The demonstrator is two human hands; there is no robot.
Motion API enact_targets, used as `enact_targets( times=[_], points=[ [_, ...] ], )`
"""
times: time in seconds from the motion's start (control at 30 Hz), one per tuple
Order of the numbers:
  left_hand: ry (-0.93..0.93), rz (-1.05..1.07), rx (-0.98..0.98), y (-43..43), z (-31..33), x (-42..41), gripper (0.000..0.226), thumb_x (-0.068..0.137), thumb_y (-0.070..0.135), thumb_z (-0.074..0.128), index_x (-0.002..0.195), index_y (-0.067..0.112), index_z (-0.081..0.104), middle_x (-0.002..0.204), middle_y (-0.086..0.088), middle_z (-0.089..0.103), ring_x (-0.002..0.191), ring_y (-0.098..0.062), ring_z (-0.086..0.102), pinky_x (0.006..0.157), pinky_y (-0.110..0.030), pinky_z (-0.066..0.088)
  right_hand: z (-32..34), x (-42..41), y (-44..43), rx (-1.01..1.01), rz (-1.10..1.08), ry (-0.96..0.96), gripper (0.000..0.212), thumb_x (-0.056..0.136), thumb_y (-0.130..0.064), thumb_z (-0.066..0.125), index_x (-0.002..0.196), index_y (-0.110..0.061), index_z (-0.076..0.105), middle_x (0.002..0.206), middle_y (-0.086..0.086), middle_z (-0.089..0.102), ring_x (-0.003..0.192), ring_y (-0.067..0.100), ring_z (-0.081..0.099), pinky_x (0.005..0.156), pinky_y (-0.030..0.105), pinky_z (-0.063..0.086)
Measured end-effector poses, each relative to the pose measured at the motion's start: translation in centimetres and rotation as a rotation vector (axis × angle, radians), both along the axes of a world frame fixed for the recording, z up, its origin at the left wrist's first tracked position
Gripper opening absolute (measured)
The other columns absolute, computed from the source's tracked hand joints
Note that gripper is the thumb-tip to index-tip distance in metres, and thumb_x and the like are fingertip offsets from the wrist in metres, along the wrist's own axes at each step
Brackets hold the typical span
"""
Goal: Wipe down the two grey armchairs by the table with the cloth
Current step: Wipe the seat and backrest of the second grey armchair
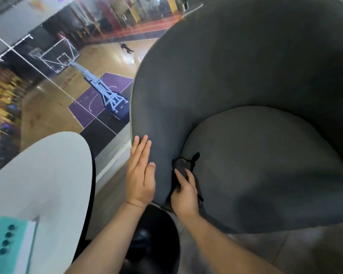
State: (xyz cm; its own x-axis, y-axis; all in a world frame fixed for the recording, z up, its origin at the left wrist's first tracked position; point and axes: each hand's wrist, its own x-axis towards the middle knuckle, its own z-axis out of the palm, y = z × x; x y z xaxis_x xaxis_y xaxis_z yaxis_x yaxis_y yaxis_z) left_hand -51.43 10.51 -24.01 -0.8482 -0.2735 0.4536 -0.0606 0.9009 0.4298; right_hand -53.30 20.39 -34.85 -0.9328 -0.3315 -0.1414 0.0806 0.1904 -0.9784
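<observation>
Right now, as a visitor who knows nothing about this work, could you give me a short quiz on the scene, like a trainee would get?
1. Which hand grips the dark cloth? A. left B. right C. neither
2. True or false: the left hand lies flat, fingers straight, on the arm of the grey armchair.
3. Fill in: the cloth is pressed into the crease between the armchair's arm and its ____.

Key
1. B: the right hand holds it.
2. True.
3. seat cushion.
</observation>
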Motion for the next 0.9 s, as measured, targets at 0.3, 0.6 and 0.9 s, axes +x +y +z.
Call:
enact_targets(
  times=[0.3,0.6,0.9],
  points=[
    [0.007,-0.012,0.048,3.5,0.8,1.9,0.059,0.096,0.02,0.032,0.15,0.0,0.041,0.161,-0.007,0.038,0.155,-0.023,0.023,0.125,-0.043,0.022,7.7,-2.0,3.2,-0.347,0.009,-0.111,0.067,0.086,0.006,0.053,0.14,-0.034,0.05,0.152,-0.012,0.034,0.133,-0.007,0.031,0.098,-0.006,0.017],
    [0.073,0.053,0.242,7.2,1.7,3.8,0.068,0.096,0.036,0.029,0.158,0.007,0.025,0.167,-0.002,0.027,0.156,-0.023,0.02,0.125,-0.05,0.021,5.7,0.7,5.7,-0.335,0.026,-0.039,0.06,0.084,-0.043,0.072,0.138,-0.04,0.048,0.144,-0.024,0.037,0.132,-0.013,0.032,0.108,0.011,0.028],
    [0.064,0.085,0.314,6.7,1.3,3.3,0.07,0.093,0.036,0.03,0.159,0.013,0.024,0.167,0.003,0.026,0.155,-0.015,0.02,0.126,-0.051,0.02,3.8,3.3,5.2,-0.267,-0.146,-0.05,0.04,0.094,-0.019,0.063,0.133,-0.02,0.06,0.143,-0.005,0.05,0.133,0.008,0.046,0.108,0.018,0.034]
  ],
)
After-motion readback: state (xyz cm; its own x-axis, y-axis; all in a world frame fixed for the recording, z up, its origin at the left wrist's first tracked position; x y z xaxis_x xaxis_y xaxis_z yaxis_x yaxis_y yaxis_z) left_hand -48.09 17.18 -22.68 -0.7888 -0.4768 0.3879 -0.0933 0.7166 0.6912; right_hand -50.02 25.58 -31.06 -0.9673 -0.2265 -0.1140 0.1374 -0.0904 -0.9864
